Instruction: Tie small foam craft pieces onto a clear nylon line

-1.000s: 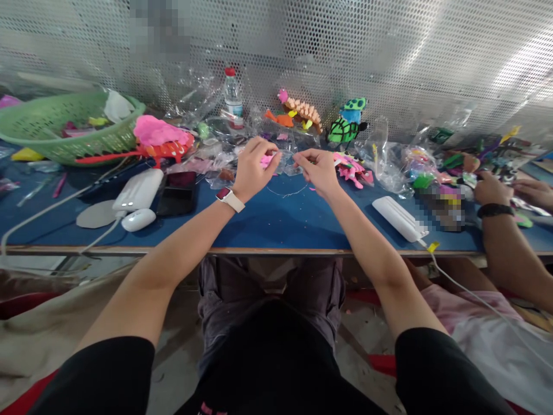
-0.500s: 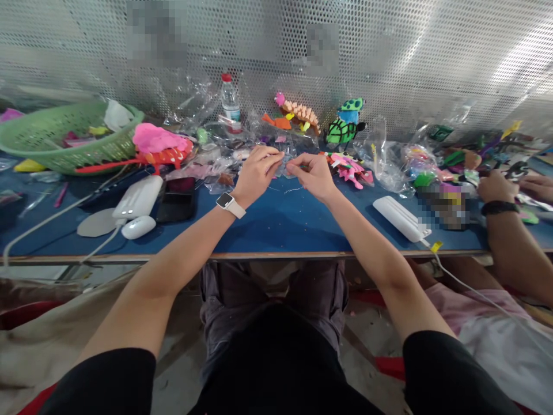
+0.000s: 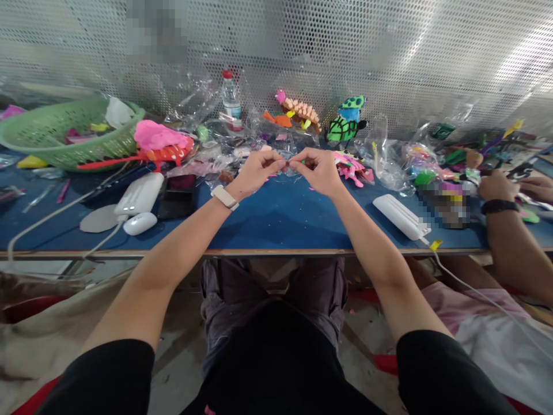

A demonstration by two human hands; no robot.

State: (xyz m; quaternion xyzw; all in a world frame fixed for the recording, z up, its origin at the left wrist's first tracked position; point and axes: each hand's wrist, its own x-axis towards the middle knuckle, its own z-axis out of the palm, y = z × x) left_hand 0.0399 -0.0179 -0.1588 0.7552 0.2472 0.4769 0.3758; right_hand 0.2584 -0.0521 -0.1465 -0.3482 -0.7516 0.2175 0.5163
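Observation:
My left hand (image 3: 258, 173) and my right hand (image 3: 318, 170) meet fingertip to fingertip above the blue table (image 3: 280, 222). Both are closed in a pinch, and whatever lies between the fingers is too small to make out. Just right of my right hand lies a pink clay figure (image 3: 351, 170). Behind my hands stand a brown and peach clay creature with a pink head (image 3: 300, 110) and a green and black clay turtle shape (image 3: 343, 130). Clear plastic wrapping (image 3: 287, 151) lies crumpled beyond the fingertips.
A green basket (image 3: 52, 154), a red and pink clay figure (image 3: 162, 144), a white power bank (image 3: 140, 195) and a black phone (image 3: 178, 196) lie left. A bottle (image 3: 231, 101) stands behind. Another white power bank (image 3: 400, 216) and another person's hand (image 3: 496, 185) are at right.
My hands have come closer together until the fingertips meet. My left wrist has turned, so the watch face no longer shows.

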